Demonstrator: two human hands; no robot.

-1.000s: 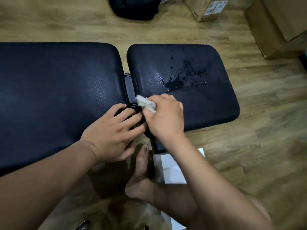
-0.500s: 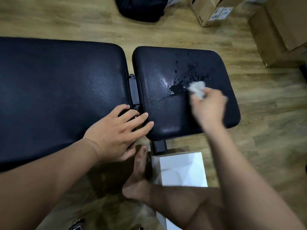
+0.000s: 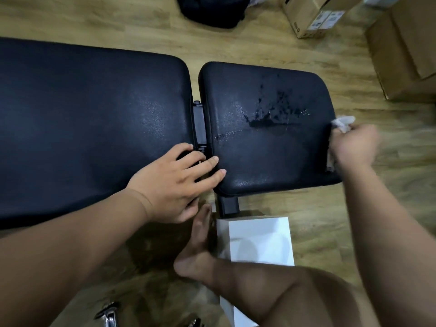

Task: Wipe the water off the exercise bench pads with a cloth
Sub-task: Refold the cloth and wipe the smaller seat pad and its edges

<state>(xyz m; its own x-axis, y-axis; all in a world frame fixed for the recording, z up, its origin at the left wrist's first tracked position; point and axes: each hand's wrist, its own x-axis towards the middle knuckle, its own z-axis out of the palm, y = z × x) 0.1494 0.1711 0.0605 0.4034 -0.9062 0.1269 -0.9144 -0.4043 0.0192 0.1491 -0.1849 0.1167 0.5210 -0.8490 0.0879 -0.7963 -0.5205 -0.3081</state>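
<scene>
Two black bench pads lie side by side: a long pad on the left and a shorter seat pad on the right. A patch of water drops sits on the seat pad's far middle, with a thin wet streak toward its left. My right hand, blurred, is at the seat pad's right edge, closed on a small white cloth that sticks out above the fingers. My left hand rests flat across the gap between the pads, fingers spread on the near corners.
Between the pads a black hinge bracket shows. A white box lies on the wooden floor beside my bare foot. Cardboard boxes stand at the far right, a black bag at the top.
My right hand has swept the cloth from the gap at the seat pad's left, across the pad, to its right edge. The left hand has stayed planted at the gap.
</scene>
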